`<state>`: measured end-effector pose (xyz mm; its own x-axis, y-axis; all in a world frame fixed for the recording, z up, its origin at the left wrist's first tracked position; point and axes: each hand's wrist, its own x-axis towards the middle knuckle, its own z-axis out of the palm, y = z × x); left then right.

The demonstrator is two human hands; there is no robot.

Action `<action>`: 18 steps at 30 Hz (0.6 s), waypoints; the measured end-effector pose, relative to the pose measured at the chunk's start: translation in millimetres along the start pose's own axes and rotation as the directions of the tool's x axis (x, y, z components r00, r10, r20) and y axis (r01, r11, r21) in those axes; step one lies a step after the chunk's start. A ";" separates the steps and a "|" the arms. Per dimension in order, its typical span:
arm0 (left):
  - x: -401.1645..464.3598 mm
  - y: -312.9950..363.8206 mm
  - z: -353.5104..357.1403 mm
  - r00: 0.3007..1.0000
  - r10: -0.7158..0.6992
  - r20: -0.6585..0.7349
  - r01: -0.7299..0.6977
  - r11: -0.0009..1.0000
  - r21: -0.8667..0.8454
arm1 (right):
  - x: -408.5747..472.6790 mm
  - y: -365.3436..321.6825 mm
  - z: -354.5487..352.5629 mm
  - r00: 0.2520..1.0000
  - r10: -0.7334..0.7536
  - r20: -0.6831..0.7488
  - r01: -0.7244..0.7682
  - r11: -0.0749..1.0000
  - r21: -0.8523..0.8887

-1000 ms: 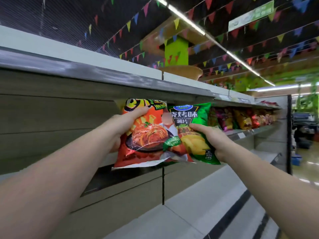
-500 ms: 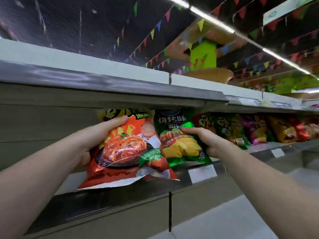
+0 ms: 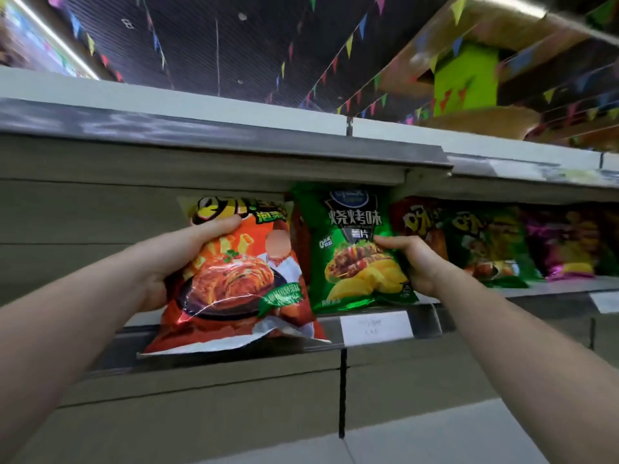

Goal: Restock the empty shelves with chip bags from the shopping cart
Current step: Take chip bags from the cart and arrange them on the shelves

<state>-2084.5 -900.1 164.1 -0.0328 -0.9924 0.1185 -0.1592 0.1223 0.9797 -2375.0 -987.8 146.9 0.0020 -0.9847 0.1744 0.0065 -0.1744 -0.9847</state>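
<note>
My left hand grips the left edge of an orange chip bag, held in front of the shelf edge with its bottom hanging below the shelf lip. My right hand grips the right side of a green chip bag, which stands upright on the shelf next to the row of stocked bags. The two bags are side by side, edges nearly touching. The shopping cart is out of view.
Several chip bags fill the shelf to the right. The shelf section left of the orange bag has a bare back panel. An upper shelf overhangs closely above. A white price label sits on the shelf lip. A lower shelf lies beneath.
The view has closed in on the shelf. My right hand has set the green bag upright on the shelf beside the stocked row; the orange bag has moved up alongside it.
</note>
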 end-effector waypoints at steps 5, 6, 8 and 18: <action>8.7 1.7 4.6 0.999 -0.029 -0.033 0.027 0.999 -0.042 | -10.3 1.5 2.7 0.997 -0.066 -0.050 0.058 0.988 -0.146; 13.1 0.7 2.9 0.998 -0.033 -0.046 0.030 0.998 -0.047 | -13.0 1.6 3.2 0.992 -0.095 -0.087 0.072 0.970 -0.234; 13.2 0.5 3.4 0.997 -0.050 -0.055 0.047 0.998 -0.052 | -19.3 0.1 4.4 0.975 -0.168 -0.143 0.094 0.903 -0.420; 36.7 5.1 -21.4 0.991 -0.101 -0.086 0.098 0.994 -0.041 | -80.0 -32.9 122.4 0.794 -0.563 0.228 0.554 0.517 -0.653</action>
<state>-2065.4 -936.1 176.8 0.0689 -0.9971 0.0321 -0.1212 0.0236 0.9923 -2253.0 -903.0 166.1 0.2260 -0.6831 0.6944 -0.6485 -0.6375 -0.4161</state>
